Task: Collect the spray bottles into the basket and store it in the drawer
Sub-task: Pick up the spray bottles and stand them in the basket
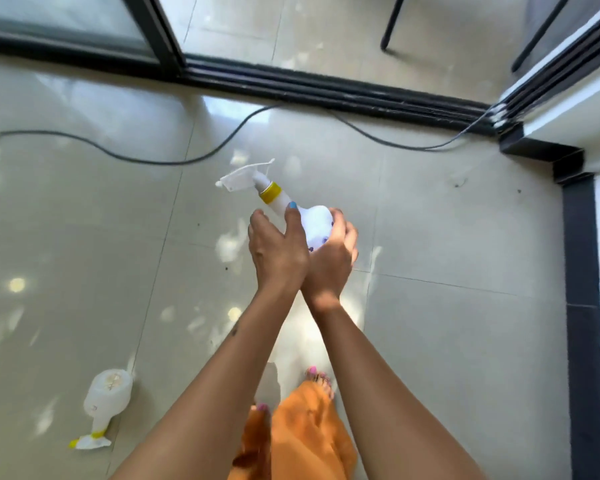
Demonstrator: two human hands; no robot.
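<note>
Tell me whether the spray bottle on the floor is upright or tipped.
Tipped: the spray bottle lies on its side on the floor, nozzle touching the tiles.

A pale tiled floor [447, 237] carries everything. A spray bottle [106, 398] lies on its side at eight o'clock, nozzle toward the bottom edge, and a dark cable [174, 162] snakes across from nine toward two o'clock. Bare feet [317, 379] stand at six o'clock.

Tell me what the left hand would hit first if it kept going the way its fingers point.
Likely nothing: the left hand, touching the held spray bottle, points toward bare floor, then the black cable. Depth is unclear.
</note>
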